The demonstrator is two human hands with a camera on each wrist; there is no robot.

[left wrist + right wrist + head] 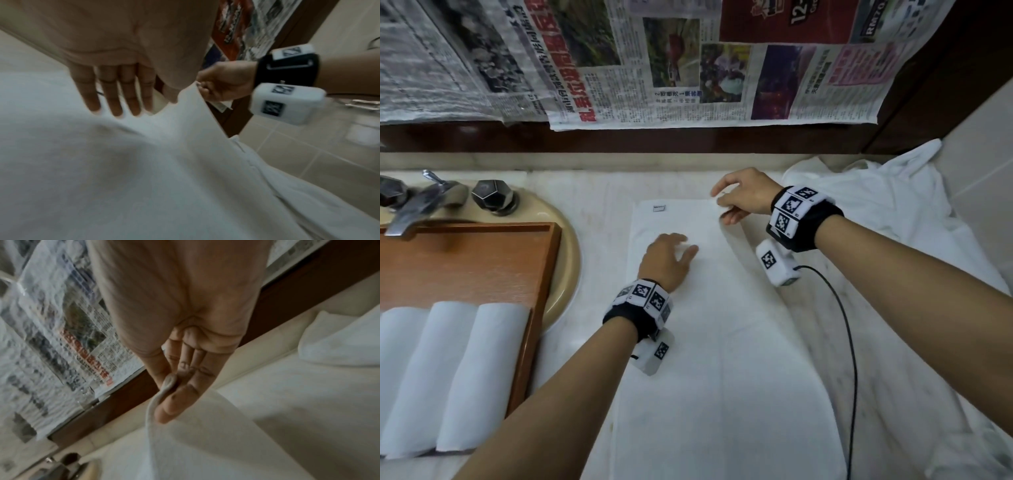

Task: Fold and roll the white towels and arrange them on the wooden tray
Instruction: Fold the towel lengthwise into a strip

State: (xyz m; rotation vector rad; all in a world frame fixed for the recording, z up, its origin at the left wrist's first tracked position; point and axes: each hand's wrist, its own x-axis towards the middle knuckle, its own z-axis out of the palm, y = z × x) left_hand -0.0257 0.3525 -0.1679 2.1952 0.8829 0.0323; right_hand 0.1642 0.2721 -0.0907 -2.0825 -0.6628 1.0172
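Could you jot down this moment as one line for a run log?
left hand: flat on towel | right hand: pinching far corner | tray: three rolled towels

Three rolled towels (448, 373), one flat towel (709, 359), one tray (472, 267), two hands (667, 257).

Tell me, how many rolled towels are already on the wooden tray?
3. The rolled towels lie side by side at the near end of the wooden tray: left, middle, right. More may be hidden beyond the frame's left edge.

Newspaper-covered wall (619, 61) above marble counter (876, 325)
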